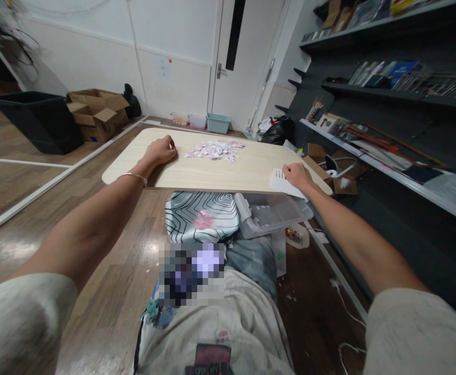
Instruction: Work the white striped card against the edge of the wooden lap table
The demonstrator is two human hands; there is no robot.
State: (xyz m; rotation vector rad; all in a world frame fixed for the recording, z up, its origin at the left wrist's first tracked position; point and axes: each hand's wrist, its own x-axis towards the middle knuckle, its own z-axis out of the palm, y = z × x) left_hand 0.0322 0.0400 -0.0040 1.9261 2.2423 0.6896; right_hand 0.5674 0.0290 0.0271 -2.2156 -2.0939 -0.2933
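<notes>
My left hand (161, 151) rests on the left part of the pale wooden tabletop (197, 174), its fingers curled together. Whether anything small sits between them is hidden. To its right lies a loose heap of small white paper scraps (218, 150), some with pink or red marks. My right hand (298, 175) is closed at the tabletop's front right, gripping a flat white slotted sheet (279, 183). The sheet's slots point away from me, and part of it is covered by the hand.
Below the front edge sit a clear plastic box (277, 212) and a black-and-white patterned cushion or bag (200, 211). A black bin (36, 122) and cardboard boxes (95, 112) stand at the left. Dark shelves (376, 104) line the right. A blue-green basket (218, 123) is by the door.
</notes>
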